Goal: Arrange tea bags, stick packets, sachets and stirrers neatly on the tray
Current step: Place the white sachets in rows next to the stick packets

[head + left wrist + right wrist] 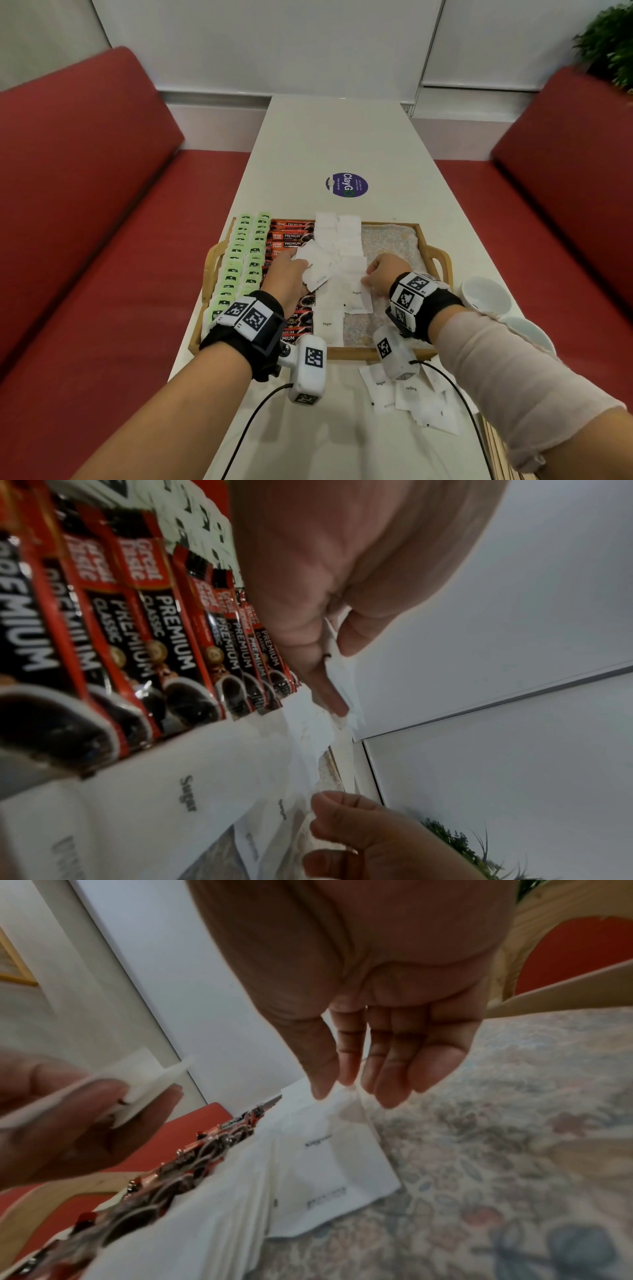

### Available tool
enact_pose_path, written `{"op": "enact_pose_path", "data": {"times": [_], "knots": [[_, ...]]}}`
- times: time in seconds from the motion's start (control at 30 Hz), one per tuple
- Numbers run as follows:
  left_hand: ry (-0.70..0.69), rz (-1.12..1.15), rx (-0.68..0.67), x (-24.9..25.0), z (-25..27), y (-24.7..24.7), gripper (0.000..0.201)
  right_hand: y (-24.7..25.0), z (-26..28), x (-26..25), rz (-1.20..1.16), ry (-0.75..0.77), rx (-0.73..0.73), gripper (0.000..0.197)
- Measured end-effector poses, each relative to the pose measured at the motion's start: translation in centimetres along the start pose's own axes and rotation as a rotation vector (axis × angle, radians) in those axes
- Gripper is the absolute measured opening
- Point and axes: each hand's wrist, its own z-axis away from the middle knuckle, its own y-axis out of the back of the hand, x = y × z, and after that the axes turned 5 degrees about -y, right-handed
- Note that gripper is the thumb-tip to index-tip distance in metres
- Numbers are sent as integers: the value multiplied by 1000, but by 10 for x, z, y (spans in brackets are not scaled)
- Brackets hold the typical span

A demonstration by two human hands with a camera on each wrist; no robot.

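Nearest, on the counter in front of the tray, a loose heap of white sugar sachets lies beside the right forearm. Two white cups stand right of the tray, just beside its handle.

On the tray, four bands run near to far: green tea bags at the left in two overlapping rows, then red and black coffee sticks, then white sachets in two columns, then bare floral liner at the right.

The left hand hovers over the coffee sticks, its fingers and thumb pinching a small fan of sachets that are lifted clear of the rows. The right hand is over the second sachet column; its fingers hang nearly straight and close together, tips just above or on the nearest sachet there, which lies askew with one corner out over the liner. Whether they touch it cannot be told.

Beyond the tray a round purple sticker sits on the counter, with red benches either side.
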Motion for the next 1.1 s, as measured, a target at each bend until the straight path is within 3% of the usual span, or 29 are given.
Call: {"op": "enact_pose_path", "data": {"times": [0.27,0.73,0.9,1.1], "knots": [[-68,-52,-34,0,16,-2,45,8,36,-15,-346,288,75,10],[-151,75,28,-1,40,-7,49,12,71,-10,-369,273,-93,21],[-161,175,-44,2,46,-8,17,12,76,-11,-405,283,-62,21],[-122,259,-97,5,47,-9,17,15,77,-8,-456,270,-58,18]]}}
